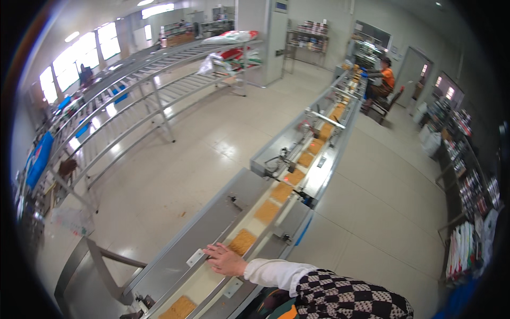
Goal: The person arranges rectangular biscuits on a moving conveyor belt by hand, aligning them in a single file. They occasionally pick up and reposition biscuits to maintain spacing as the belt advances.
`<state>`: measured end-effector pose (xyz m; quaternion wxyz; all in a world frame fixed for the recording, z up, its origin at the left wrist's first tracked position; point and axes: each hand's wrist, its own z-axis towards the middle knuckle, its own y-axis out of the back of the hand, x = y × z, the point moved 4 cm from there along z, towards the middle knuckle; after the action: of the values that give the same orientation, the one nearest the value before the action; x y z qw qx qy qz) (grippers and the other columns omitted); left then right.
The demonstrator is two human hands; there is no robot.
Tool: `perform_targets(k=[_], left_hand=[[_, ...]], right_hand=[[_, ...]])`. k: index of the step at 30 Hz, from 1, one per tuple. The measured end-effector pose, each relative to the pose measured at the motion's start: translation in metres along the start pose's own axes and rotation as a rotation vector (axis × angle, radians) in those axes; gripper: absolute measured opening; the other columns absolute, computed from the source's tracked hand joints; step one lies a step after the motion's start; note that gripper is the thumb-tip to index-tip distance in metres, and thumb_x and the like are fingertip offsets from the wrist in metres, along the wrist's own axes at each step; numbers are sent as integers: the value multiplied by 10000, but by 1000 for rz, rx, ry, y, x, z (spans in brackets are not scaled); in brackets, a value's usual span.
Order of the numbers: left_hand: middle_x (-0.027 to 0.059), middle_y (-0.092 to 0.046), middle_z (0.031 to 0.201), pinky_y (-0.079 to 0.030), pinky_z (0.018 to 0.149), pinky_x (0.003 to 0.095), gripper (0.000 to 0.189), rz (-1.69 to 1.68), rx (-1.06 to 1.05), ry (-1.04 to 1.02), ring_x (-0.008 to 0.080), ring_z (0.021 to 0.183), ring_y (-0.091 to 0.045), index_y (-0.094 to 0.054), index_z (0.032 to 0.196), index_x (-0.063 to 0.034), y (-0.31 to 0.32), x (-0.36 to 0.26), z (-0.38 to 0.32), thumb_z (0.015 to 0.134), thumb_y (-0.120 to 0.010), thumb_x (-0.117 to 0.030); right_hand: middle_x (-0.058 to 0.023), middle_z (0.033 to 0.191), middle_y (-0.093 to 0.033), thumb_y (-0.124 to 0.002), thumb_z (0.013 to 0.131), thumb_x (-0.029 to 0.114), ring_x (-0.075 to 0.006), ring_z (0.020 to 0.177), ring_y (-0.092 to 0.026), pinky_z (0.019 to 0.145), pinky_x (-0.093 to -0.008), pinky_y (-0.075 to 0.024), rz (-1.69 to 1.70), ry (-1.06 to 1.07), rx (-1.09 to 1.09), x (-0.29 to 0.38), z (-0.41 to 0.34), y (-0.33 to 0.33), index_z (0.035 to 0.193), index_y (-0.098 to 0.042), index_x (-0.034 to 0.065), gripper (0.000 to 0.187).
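Note:
My right hand (224, 260) reaches across a narrow conveyor with a cream belt (203, 281). Its fingers are apart over the far metal guide rail, and nothing is visible in the grasp. Just beyond the fingertips lies a flat, square golden-brown food block (242, 241), resembling a dried noodle cake. Another such block (178, 308) is on the belt nearer the bottom edge, partly cut off. Further up the line come more blocks (266, 211) in single file between the rails. My left hand is out of view.
A co-worker in orange (387, 75) sits at the line's far end. Left stands a metal roller rack (159, 99) with plastic sacks (233, 38). A steel chute (91, 279) adjoins the conveyor. Shelves (462, 159) run along the right wall. Sensors (283, 153) and crossbars (324, 119) overhang the line.

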<state>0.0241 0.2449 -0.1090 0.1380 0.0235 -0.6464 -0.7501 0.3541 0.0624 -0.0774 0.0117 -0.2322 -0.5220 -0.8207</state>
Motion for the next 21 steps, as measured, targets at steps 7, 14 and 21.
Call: perform_targets(k=[7,14,21], left_hand=[[70,-660,962,-485,710,353,221,406,193,-265,202,877,-630,-686,924,-129,-71,90,9,910,-494,-239],[79,-588,1026,-442,827,304,277,-1363,112,145,173,927,-541,-536,1193,-27,-42,169,-52,935,-516,-124],[134,-540,1281,-433,926,372,473,-1035,1170,-106,193,1190,-476,-457,1343,-67,-102,203,-259,941,-510,-310]], right_hand=[[-103,1222,-588,-629,760,193,-312,1201,-495,1041,-493,-332,-16,66,-177,5,13,3,872,-656,93,153],[-60,1383,-469,-620,789,223,-280,1314,-377,1109,-472,-233,-89,22,-29,-1,5,-4,1009,-676,137,243],[-42,1382,-466,-636,796,279,-256,1317,-362,1114,-457,-227,-98,71,-3,3,5,-4,1020,-679,139,268]])
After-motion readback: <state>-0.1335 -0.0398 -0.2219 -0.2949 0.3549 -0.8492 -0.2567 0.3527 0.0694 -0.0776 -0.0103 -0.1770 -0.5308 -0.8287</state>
